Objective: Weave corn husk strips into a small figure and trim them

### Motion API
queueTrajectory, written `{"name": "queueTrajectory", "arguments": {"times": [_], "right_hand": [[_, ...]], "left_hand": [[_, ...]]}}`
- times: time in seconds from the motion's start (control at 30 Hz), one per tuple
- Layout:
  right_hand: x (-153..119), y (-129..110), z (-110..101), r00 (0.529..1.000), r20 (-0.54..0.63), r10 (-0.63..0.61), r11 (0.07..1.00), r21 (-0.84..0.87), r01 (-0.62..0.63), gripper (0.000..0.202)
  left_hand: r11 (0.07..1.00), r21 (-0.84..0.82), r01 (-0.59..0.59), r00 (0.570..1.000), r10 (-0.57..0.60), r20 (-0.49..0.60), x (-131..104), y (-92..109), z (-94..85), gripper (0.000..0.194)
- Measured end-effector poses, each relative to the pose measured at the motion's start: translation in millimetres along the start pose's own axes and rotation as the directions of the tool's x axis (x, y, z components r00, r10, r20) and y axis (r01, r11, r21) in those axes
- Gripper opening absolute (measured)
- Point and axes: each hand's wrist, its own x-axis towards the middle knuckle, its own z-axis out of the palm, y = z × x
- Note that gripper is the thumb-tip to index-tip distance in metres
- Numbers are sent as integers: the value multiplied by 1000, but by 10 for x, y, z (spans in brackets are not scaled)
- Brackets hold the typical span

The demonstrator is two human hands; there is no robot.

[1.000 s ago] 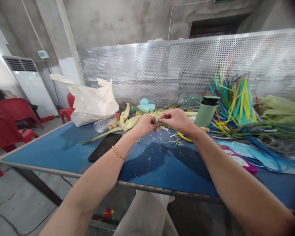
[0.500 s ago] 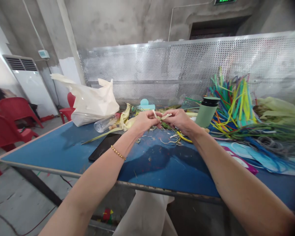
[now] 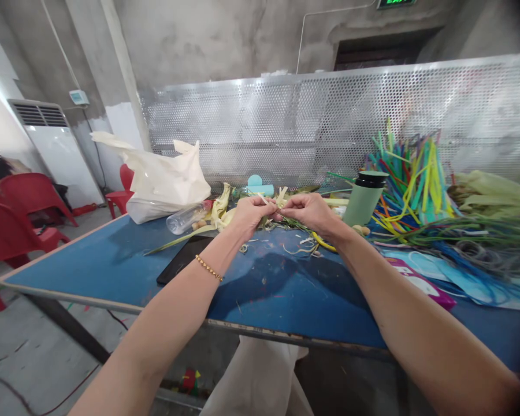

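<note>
My left hand (image 3: 250, 212) is pinched closed around a narrow pale strip (image 3: 281, 195), whose cream end sticks up between the hands. Close beside it, my right hand (image 3: 309, 212) pinches the same small piece, fingertips nearly touching the left ones. The strip's exact kind is too small to tell, and the fingers cover most of it. Thin green and pale scraps (image 3: 301, 245) lie on the table under and in front of both hands. A yellow curved piece (image 3: 325, 242) rests below my right wrist, and a black tablet-like slab (image 3: 179, 260) lies left of my left forearm.
On the blue table (image 3: 91, 266) stand a white plastic bag (image 3: 164, 185), a clear bottle (image 3: 182, 221) on its side and a green tumbler (image 3: 364, 199). Colourful strips (image 3: 429, 179), green cords (image 3: 472, 231) and a purple packet (image 3: 429, 289) lie right. A perforated metal panel (image 3: 251, 115) stands behind.
The fingertips have drawn closer together, and the pale strip that spread to both sides now has an end standing upright between them. Other things stay in place.
</note>
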Motion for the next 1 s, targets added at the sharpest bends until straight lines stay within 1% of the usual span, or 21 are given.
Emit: {"name": "queueTrajectory", "arguments": {"times": [0.1,0.23,0.37,0.57,0.63,0.7,0.77,0.83,0.87,0.93,1.0], "right_hand": [[8,15,6,999,-14,-43,997,-64,42,25],[3,-17,28,991,20,-134,969,-208,135,24],[-8,-56,43,981,53,-186,947,-255,194,24],[-25,-101,15,981,50,-189,946,-259,195,23],[-21,-95,7,982,45,-182,945,-268,187,23],[-9,-63,4,983,6,-183,939,-295,177,23],[6,-10,11,980,-48,-193,919,-360,163,23],[15,43,27,971,-83,-224,874,-458,162,21],[15,60,39,963,-101,-250,845,-508,167,19],[8,63,68,937,-162,-310,797,-581,163,21],[-8,26,101,920,-227,-320,795,-592,131,20]], "left_hand": [[997,74,-11,997,17,-76,14,-21,-19,8],[992,125,-3,991,19,-132,33,-40,-34,8],[985,172,-3,989,28,-142,38,-52,-39,11],[980,200,-23,992,47,-117,27,-55,-43,10],[988,156,-10,992,29,-122,30,-62,-43,11],[997,66,36,993,-28,-112,33,-76,-41,13],[991,-41,128,989,-130,-69,34,-93,-37,15],[967,-118,224,973,-229,-25,31,-107,-33,16],[956,-144,257,965,-262,-21,30,-111,-32,16],[943,-185,278,956,-291,-47,34,-114,-37,16],[941,-205,268,954,-289,-80,46,-116,-51,15]]}}
